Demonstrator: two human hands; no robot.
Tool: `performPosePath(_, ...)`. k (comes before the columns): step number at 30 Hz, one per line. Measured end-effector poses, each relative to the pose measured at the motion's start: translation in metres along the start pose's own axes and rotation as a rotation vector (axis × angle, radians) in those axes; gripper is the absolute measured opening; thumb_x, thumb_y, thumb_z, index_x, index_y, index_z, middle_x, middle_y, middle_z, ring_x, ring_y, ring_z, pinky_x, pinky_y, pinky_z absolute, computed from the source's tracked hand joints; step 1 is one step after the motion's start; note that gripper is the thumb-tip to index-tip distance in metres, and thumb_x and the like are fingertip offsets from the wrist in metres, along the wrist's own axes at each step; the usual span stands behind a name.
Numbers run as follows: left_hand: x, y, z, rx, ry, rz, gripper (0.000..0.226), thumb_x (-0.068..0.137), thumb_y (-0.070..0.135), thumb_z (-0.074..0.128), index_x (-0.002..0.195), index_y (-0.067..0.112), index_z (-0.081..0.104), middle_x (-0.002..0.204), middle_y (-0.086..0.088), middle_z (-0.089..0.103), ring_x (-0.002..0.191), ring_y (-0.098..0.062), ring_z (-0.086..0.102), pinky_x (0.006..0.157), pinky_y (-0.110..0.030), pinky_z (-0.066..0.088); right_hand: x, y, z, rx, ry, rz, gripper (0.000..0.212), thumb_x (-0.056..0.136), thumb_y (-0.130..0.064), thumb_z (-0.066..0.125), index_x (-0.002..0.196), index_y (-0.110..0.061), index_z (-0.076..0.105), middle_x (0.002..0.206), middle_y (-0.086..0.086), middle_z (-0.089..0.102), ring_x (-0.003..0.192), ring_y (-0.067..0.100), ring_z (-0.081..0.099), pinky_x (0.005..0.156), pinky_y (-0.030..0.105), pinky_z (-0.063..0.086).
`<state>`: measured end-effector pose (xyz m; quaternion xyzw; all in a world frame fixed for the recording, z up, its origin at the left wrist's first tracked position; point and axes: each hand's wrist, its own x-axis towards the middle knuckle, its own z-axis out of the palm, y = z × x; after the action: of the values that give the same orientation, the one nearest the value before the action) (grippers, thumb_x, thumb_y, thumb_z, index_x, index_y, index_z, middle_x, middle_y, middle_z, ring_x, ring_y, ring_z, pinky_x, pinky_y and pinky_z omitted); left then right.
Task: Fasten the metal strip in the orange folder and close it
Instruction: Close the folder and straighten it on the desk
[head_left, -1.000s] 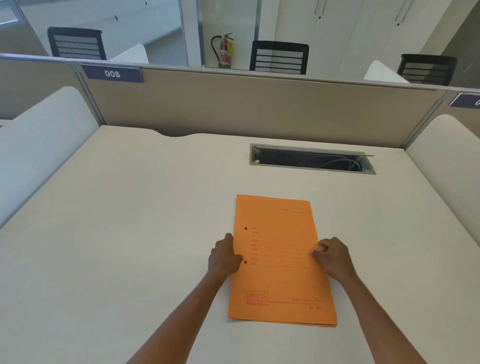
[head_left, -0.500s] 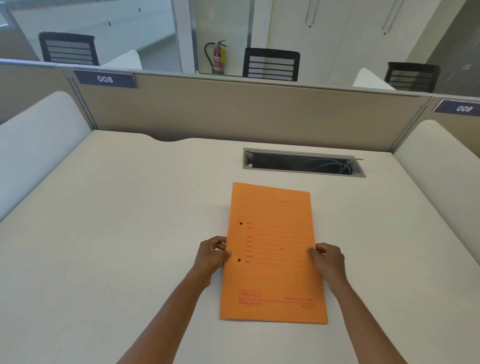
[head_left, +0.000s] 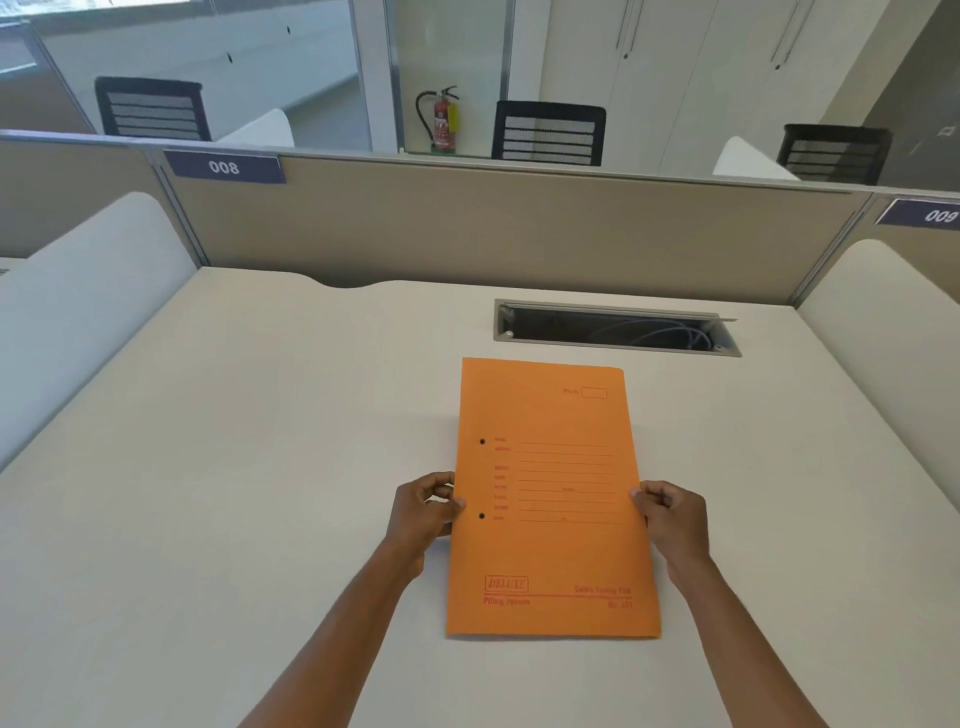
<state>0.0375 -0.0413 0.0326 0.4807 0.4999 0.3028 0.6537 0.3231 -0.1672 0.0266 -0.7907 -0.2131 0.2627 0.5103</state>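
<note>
Left hand (head_left: 423, 506) — fingers curled, pinching the spine edge of the orange folder (head_left: 553, 499). Right hand (head_left: 672, 517) — fingers bunched, gripping the opposite open edge. Folder: shut, flat on the desk (head_left: 260, 467), near its middle, just short of the cable tray (head_left: 615, 327). Metal strip: not visible, fastening unconfirmed. Risk: lifting one side unevenly could skew or crease the cover.

Desk (head_left: 260, 467) bare left and right of folder (head_left: 550, 499). Hands (head_left: 423, 506) (head_left: 672, 517) crowd folder's side edges. Cable slot (head_left: 615, 328) just beyond far edge, apparently open. Partition (head_left: 493, 228) walls rear; side screens (head_left: 88, 291) (head_left: 883, 332) bound flanks.
</note>
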Motion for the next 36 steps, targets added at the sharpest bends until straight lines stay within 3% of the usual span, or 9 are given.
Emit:
performPosePath(7, 0.011, 0.02, -0.037, -0.011, 0.083, 0.054, 0.022, 0.081, -0.003, 0.07, 0.097, 0.012, 0.074, 0.08, -0.008, 0.066, 0.073, -0.021, 0.072, 0.061, -0.033, 0.059, 0.006, -0.024, 0.037, -0.007, -0.051, -0.021, 0.01, 0.084, -0.01, 0.072, 0.075, -0.013, 0.075, 0.08, 0.011, 0.075, 0.075, 0.024, 0.068, 0.075, 0.042, 0.058)
performPosePath(13, 0.049, 0.048, -0.094, 0.059, 0.254, 0.067, 0.019, 0.084, -0.005, 0.066, 0.097, 0.006, 0.073, 0.074, -0.011, 0.065, 0.076, -0.026, 0.067, 0.077, -0.043, 0.059, 0.012, -0.063, 0.112, -0.156, -0.111, -0.147, 0.01, 0.083, -0.008, 0.072, 0.076, -0.003, 0.076, 0.075, 0.01, 0.074, 0.078, 0.028, 0.071, 0.076, 0.04, 0.059)
performPosePath(17, 0.074, 0.048, -0.122, 0.145, 0.325, 0.062, 0.016, 0.084, -0.002, 0.066, 0.097, 0.006, 0.073, 0.078, -0.014, 0.07, 0.077, -0.027, 0.068, 0.079, -0.042, 0.058, 0.015, -0.078, 0.153, -0.258, -0.155, -0.196, 0.013, 0.085, -0.006, 0.071, 0.075, 0.002, 0.074, 0.075, 0.015, 0.073, 0.079, 0.03, 0.07, 0.074, 0.035, 0.055)
performPosePath(20, 0.093, 0.05, -0.139, 0.197, 0.38, 0.046, 0.015, 0.084, 0.0, 0.067, 0.092, 0.01, 0.075, 0.08, -0.012, 0.073, 0.079, -0.025, 0.07, 0.079, -0.037, 0.057, 0.022, -0.09, 0.18, -0.294, -0.176, -0.197, 0.017, 0.087, -0.002, 0.066, 0.076, 0.011, 0.07, 0.08, 0.024, 0.073, 0.082, 0.035, 0.069, 0.073, 0.037, 0.055)
performPosePath(23, 0.11, 0.052, -0.147, 0.252, 0.426, 0.044, 0.013, 0.083, 0.001, 0.067, 0.09, 0.01, 0.074, 0.079, -0.005, 0.071, 0.078, -0.019, 0.067, 0.079, -0.034, 0.055, 0.031, -0.102, 0.201, -0.332, -0.186, -0.185, 0.018, 0.087, 0.005, 0.056, 0.077, 0.01, 0.071, 0.087, 0.018, 0.074, 0.084, 0.03, 0.069, 0.068, 0.031, 0.051)
performPosePath(26, 0.127, 0.055, -0.154, 0.33, 0.448, 0.041, 0.018, 0.083, 0.003, 0.067, 0.099, 0.006, 0.073, 0.089, -0.009, 0.071, 0.088, -0.026, 0.067, 0.085, -0.038, 0.055, 0.038, -0.11, 0.219, -0.383, -0.191, -0.183, 0.021, 0.087, 0.007, 0.05, 0.078, 0.013, 0.068, 0.087, 0.018, 0.074, 0.084, 0.03, 0.069, 0.07, 0.038, 0.058)
performPosePath(30, 0.141, 0.054, -0.158, 0.462, 0.474, 0.052, 0.021, 0.083, 0.003, 0.067, 0.103, 0.003, 0.072, 0.092, -0.011, 0.071, 0.086, -0.025, 0.065, 0.079, -0.031, 0.05, 0.044, -0.113, 0.236, -0.432, -0.179, -0.194, 0.021, 0.088, 0.004, 0.049, 0.085, 0.013, 0.068, 0.088, 0.024, 0.072, 0.084, 0.037, 0.068, 0.076, 0.047, 0.059)
performPosePath(36, 0.147, 0.053, -0.157, 0.597, 0.472, 0.064, 0.007, 0.082, 0.002, 0.066, 0.085, 0.004, 0.072, 0.081, -0.01, 0.069, 0.077, -0.027, 0.063, 0.072, -0.029, 0.046, 0.045, -0.106, 0.245, -0.508, -0.141, -0.163, 0.021, 0.09, 0.0, 0.051, 0.082, 0.002, 0.071, 0.088, 0.016, 0.072, 0.083, 0.032, 0.068, 0.073, 0.037, 0.058)
